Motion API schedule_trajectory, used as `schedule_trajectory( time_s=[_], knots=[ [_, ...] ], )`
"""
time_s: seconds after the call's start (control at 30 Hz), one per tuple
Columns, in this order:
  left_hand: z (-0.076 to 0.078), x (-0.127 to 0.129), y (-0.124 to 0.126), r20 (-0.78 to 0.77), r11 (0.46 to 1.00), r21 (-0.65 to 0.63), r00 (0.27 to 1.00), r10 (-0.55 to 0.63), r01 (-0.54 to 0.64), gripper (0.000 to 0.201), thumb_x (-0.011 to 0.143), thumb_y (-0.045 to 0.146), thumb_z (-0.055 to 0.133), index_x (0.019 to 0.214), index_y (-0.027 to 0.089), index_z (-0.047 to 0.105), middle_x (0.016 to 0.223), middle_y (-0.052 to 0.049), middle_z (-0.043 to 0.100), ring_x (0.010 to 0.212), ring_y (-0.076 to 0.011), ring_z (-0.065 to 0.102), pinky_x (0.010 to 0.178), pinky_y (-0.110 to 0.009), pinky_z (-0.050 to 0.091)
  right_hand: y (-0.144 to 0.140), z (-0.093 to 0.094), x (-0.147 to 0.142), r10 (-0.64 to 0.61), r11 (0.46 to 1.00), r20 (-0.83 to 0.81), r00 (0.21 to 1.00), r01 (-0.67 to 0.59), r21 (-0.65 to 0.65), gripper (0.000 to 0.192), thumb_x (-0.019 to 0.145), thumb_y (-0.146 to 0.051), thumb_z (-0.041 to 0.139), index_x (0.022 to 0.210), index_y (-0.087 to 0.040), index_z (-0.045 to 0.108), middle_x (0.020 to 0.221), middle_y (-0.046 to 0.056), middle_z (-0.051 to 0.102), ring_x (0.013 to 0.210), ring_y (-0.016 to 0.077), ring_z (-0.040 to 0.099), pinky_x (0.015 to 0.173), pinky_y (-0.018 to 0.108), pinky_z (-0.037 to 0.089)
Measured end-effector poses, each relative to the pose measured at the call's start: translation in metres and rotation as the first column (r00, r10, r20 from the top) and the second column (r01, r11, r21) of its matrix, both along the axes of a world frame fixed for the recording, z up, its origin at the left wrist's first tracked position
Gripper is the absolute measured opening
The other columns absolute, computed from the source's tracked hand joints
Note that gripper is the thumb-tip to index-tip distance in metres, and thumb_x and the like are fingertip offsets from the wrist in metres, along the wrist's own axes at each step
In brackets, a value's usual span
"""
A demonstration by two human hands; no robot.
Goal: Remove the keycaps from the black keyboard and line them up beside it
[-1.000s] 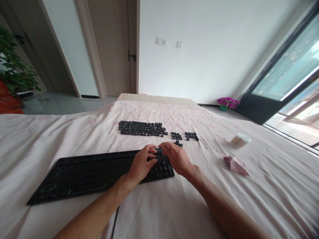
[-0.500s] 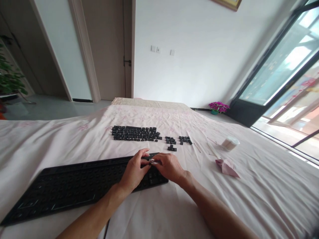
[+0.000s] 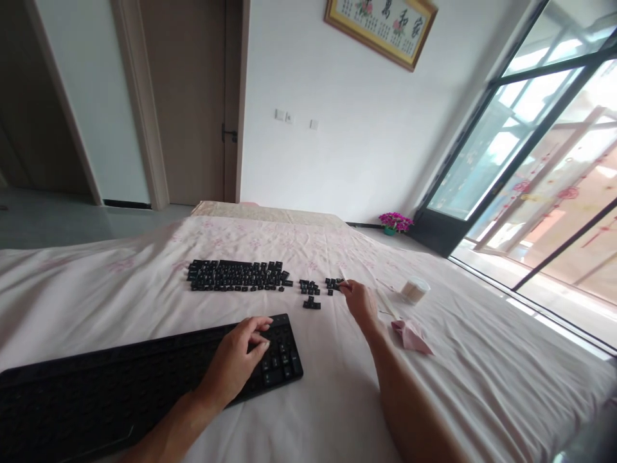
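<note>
A black keyboard [image 3: 193, 347] lies at a slant across the lower left, most of its keys off and some caps standing at its right end. Over that right end rests my left hand [image 3: 241, 350], thumb and fingers apart with nothing visible between them. My right hand [image 3: 359, 302] reaches out to the small group of loose keycaps [image 3: 331, 283] on the right. Its fingers pinch a thin metal wire-like tool [image 3: 344, 276], whose exact kind is too small to make out. Whether a keycap is also in those fingertips is hidden.
Many loose black keycaps [image 3: 236, 275] lie in rows beyond the keyboard, with smaller clusters [image 3: 309, 287] to their right. A white round tub [image 3: 415, 290] and a crumpled pink cloth [image 3: 412, 336] are on the pale sheet right of my right arm.
My right hand has left the keyboard and moved forward and right to the loose keycaps, carrying the metal tool. My left hand stays over the keyboard. The view has tilted up and turned right.
</note>
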State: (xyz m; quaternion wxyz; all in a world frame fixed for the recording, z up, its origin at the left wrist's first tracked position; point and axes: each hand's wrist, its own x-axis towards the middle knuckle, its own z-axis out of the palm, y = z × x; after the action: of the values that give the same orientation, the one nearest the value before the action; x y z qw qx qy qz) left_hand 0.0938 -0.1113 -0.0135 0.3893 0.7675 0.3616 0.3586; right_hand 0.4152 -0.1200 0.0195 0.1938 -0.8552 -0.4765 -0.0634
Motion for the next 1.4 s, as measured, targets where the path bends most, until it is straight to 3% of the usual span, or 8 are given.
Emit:
schedule_trajectory(
  time_s=[0.23, 0.47, 0.73, 0.87, 1.03, 1.13, 1.23, 1.4],
  knots=[
    [0.003, -0.001, -0.002, -0.034, 1.000, 0.022, 0.999, -0.017, 0.018, 0.025, 0.081, 0.016, 0.049, 0.103, 0.021, 0.059, 0.106, -0.004, 0.065, 0.082, -0.0155, 0.066, 0.085, -0.033, 0.051, 0.001, -0.019, 0.011, 0.000, 0.999, -0.001, 1.000, 0.000, -0.045, 0.029, 0.089, -0.037, 0.049, 0.104, -0.025, 0.071, 0.093, 0.008, 0.072, 0.086, 0.0230, 0.064, 0.064, 0.027, 0.038],
    [0.006, 0.000, -0.002, -0.052, 0.999, 0.029, 0.998, -0.028, 0.029, 0.022, 0.081, 0.015, 0.048, 0.097, 0.021, 0.062, 0.103, -0.003, 0.065, 0.080, -0.0154, 0.066, 0.081, -0.031, 0.051, 0.007, -0.024, 0.014, 0.031, 0.997, -0.015, 0.999, -0.032, -0.069, 0.033, 0.091, -0.039, 0.046, 0.104, -0.022, 0.071, 0.099, 0.009, 0.070, 0.090, 0.0226, 0.064, 0.065, 0.026, 0.039],
    [0.008, -0.001, -0.003, -0.052, 0.998, 0.063, 0.998, -0.021, 0.024, 0.023, 0.079, 0.013, 0.050, 0.094, 0.021, 0.064, 0.100, -0.003, 0.066, 0.077, -0.0149, 0.065, 0.079, -0.030, 0.051, 0.004, -0.020, 0.004, 0.014, 0.999, -0.005, 1.000, -0.014, -0.047, 0.037, 0.093, -0.041, 0.043, 0.103, -0.019, 0.071, 0.103, 0.011, 0.068, 0.092, 0.0233, 0.062, 0.067, 0.027, 0.037],
    [0.006, -0.002, -0.003, -0.045, 0.995, 0.094, 0.999, -0.018, 0.022, 0.025, 0.077, 0.010, 0.052, 0.095, 0.021, 0.065, 0.099, -0.002, 0.066, 0.077, -0.0142, 0.065, 0.080, -0.029, 0.051, 0.004, -0.004, -0.015, 0.105, 0.992, -0.093, 0.990, -0.098, 0.082, 0.052, 0.097, -0.045, 0.027, 0.100, -0.016, 0.070, 0.099, 0.011, 0.068, 0.091, 0.0216, 0.062, 0.072, 0.027, 0.040],
    [0.005, -0.003, -0.002, -0.043, 0.997, 0.071, 0.999, -0.024, 0.027, 0.026, 0.077, 0.009, 0.052, 0.095, 0.021, 0.065, 0.101, -0.002, 0.066, 0.078, -0.0142, 0.065, 0.079, -0.028, 0.051, -0.003, 0.033, -0.060, 0.514, 0.854, -0.222, 0.828, -0.471, 0.222, 0.055, 0.098, -0.046, 0.024, 0.090, -0.020, 0.072, 0.089, 0.005, 0.069, 0.086, 0.0181, 0.061, 0.076, 0.028, 0.044],
    [0.006, -0.004, -0.003, -0.051, 0.997, 0.078, 0.998, -0.023, 0.027, 0.027, 0.077, 0.008, 0.052, 0.096, 0.022, 0.066, 0.099, -0.002, 0.065, 0.078, -0.0142, 0.064, 0.080, -0.029, 0.050, -0.013, 0.048, -0.088, 0.661, 0.747, -0.377, 0.649, -0.617, 0.248, 0.052, 0.097, -0.046, 0.026, 0.099, -0.019, 0.070, 0.080, 0.003, 0.067, 0.062, 0.0120, 0.057, 0.058, 0.024, 0.044],
    [0.008, -0.004, -0.004, -0.066, 0.996, 0.087, 0.998, -0.022, 0.028, 0.027, 0.076, 0.009, 0.052, 0.095, 0.022, 0.066, 0.097, -0.001, 0.065, 0.079, -0.0146, 0.063, 0.080, -0.029, 0.050, -0.021, 0.051, -0.107, 0.672, 0.690, -0.564, 0.479, -0.682, 0.243, 0.036, 0.090, -0.043, 0.047, 0.103, -0.017, 0.068, 0.082, 0.003, 0.067, 0.058, 0.0100, 0.057, 0.047, 0.020, 0.042],
    [0.008, -0.004, -0.004, -0.068, 0.997, 0.075, 0.997, -0.027, 0.032, 0.027, 0.077, 0.010, 0.051, 0.095, 0.022, 0.066, 0.097, -0.001, 0.065, 0.079, -0.0143, 0.062, 0.079, -0.028, 0.049, -0.024, 0.047, -0.119, 0.630, 0.618, -0.694, 0.350, -0.767, 0.174, 0.021, 0.083, -0.033, 0.058, 0.089, -0.016, 0.069, 0.079, 0.003, 0.069, 0.062, 0.0102, 0.059, 0.048, 0.018, 0.044]
  ],
)
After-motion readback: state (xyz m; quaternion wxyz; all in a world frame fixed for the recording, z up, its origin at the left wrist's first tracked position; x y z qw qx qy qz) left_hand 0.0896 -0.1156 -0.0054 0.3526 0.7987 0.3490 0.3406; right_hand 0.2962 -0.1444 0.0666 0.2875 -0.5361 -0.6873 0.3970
